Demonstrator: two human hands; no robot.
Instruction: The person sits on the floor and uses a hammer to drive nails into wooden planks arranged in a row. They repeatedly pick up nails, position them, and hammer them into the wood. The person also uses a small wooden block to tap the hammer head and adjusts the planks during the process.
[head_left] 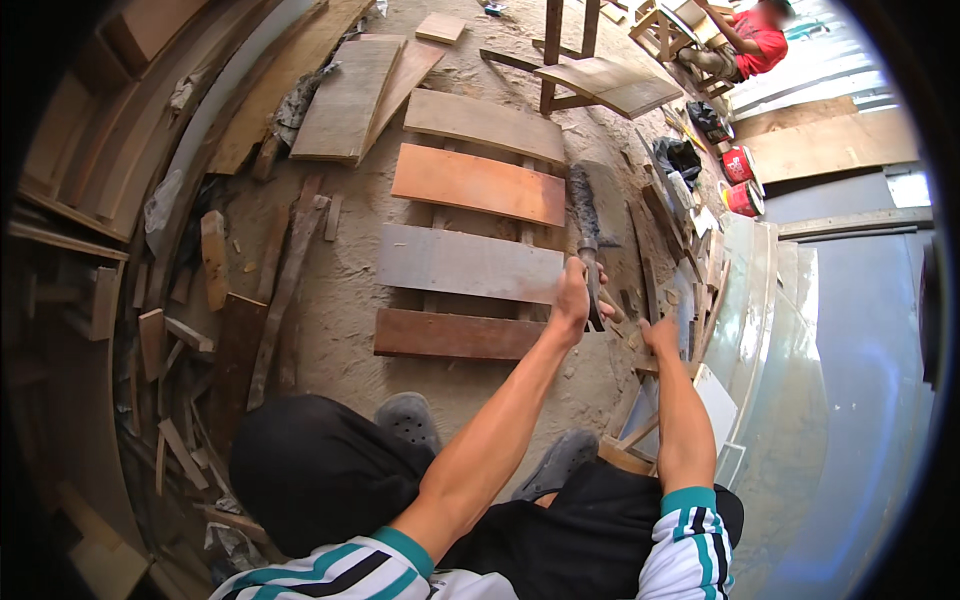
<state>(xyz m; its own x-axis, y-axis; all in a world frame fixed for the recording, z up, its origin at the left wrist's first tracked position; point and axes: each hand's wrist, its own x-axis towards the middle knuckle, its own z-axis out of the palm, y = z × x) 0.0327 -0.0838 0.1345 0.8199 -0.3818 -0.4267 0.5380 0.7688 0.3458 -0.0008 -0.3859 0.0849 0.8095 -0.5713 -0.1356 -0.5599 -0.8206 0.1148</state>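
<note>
My left hand [572, 298] is closed around a claw hammer [589, 262], near its dark metal head, to the right of a row of wooden boards. The row holds a bare board [485, 126], an orange-brown board [478, 184], a grey board [468, 262] and a reddish-brown board [455, 334]. They lie across narrow strips on the sandy ground. Farther right, my right hand [660, 336] is curled above wood scraps; its fingertips are mostly hidden, and what they hold cannot be made out.
Loose planks [350, 100] lie at the far left, with timber offcuts [215, 260] piled nearer. Glass-like sheets [770, 400] and several paint cans [740, 165] are at right. A wooden stand [605, 85] stands ahead. A person in a red shirt [757, 45] sits far right.
</note>
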